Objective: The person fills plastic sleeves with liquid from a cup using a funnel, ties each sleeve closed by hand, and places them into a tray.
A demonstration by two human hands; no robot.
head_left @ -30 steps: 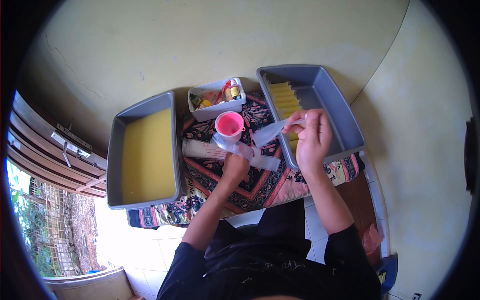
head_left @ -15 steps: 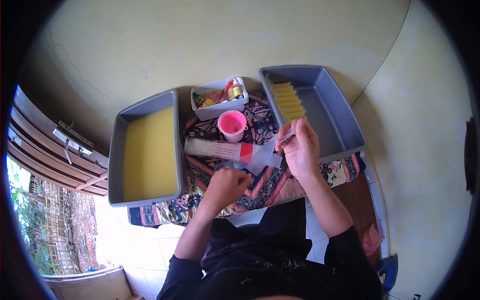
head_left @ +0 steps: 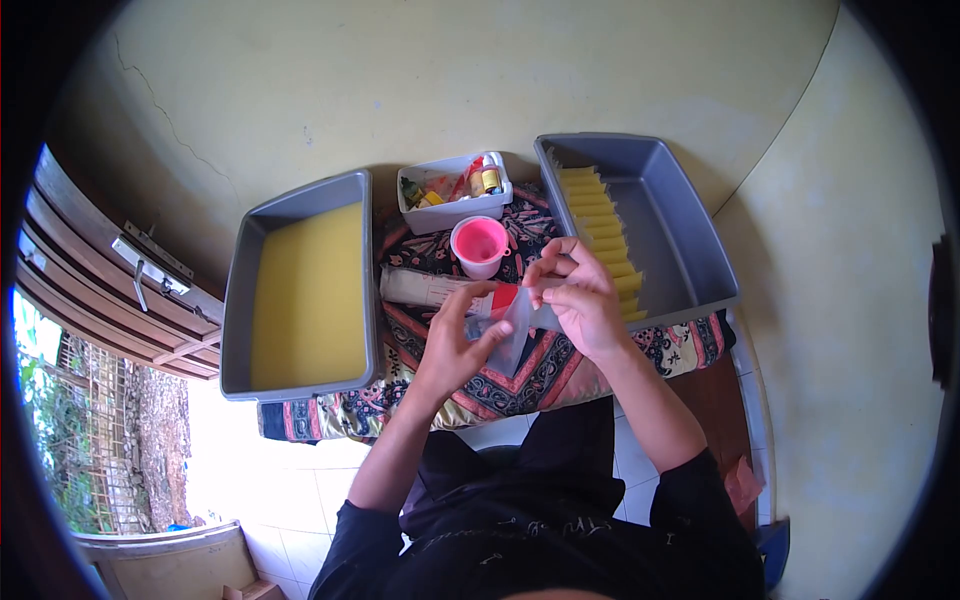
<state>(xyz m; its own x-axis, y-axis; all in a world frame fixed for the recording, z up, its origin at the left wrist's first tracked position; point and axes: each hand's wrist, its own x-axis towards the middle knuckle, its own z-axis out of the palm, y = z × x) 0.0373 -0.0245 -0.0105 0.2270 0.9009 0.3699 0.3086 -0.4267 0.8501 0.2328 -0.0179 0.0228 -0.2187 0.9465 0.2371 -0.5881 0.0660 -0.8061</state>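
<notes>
A clear plastic bag (head_left: 510,345) hangs from my right hand (head_left: 583,305), whose thumb and forefinger pinch its upper edge. My left hand (head_left: 455,350) is open just left of the bag, fingers and thumb apart, the thumb overlapping the bag's side in this view. Behind both hands lies a white packet of plastic bags (head_left: 418,288) with a red band, partly hidden by my left hand. A pink funnel (head_left: 480,240) sits in a white cup (head_left: 481,268) beyond the packet.
A grey tub (head_left: 371,300) of yellow liquid (head_left: 312,300) stands left. Another grey tub (head_left: 690,230) at right holds a row of filled yellow plastic tubes (head_left: 600,222). At the back is a white box (head_left: 455,212) of small bottles. Patterned cloth (head_left: 560,375) covers the table.
My left hand has opened from a closed fist and moved up toward the bag. My right hand has come slightly lower and left, and the bag now hangs more upright.
</notes>
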